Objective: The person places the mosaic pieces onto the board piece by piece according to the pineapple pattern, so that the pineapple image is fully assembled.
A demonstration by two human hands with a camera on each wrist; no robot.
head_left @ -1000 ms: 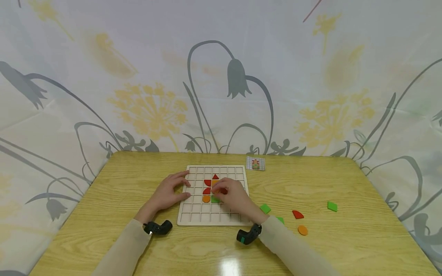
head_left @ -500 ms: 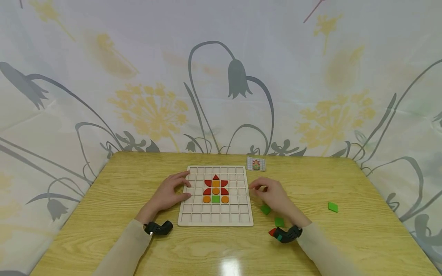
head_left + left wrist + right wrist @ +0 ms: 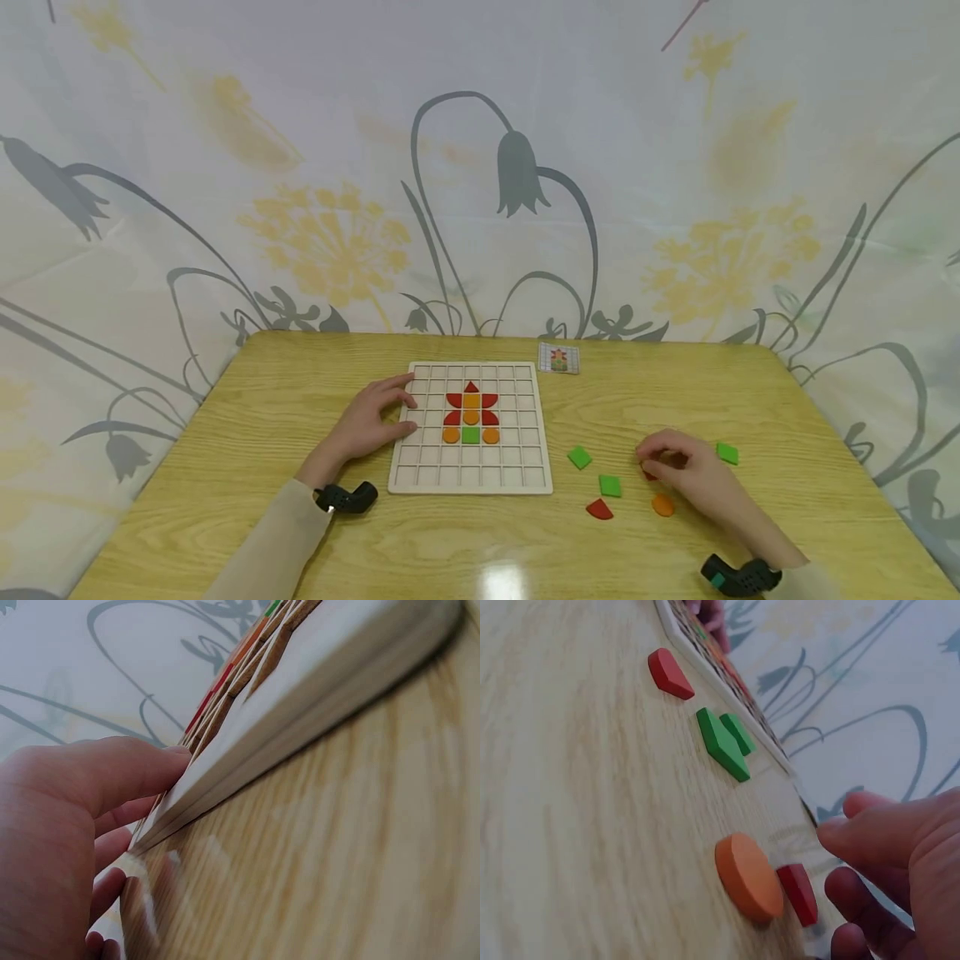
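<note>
A white grid board (image 3: 517,479) lies on the table, bearing a pattern of red, orange and green tiles. At the pattern's top is a red triangle (image 3: 471,387); lower down is a green square tile (image 3: 470,435) between two orange discs. My left hand (image 3: 375,421) rests on the board's left edge, its thumb on the rim in the left wrist view. Over on the right, my right hand (image 3: 686,471) hovers with thumb and fingers apart around a red quarter-circle tile (image 3: 799,893). That tile lies on the table right by the fingertips, beside a loose orange disc (image 3: 748,877).
Loose green tiles (image 3: 610,486) and another red quarter-circle tile (image 3: 600,509) lie right of the board. One more green tile (image 3: 727,453) sits beyond my right hand. A small pattern card (image 3: 559,358) lies near the back edge, before a flowered curtain (image 3: 337,167).
My right hand has left the board and moved right to the loose tiles, uncovering the pattern's right side. My left hand stays at the board's edge.
</note>
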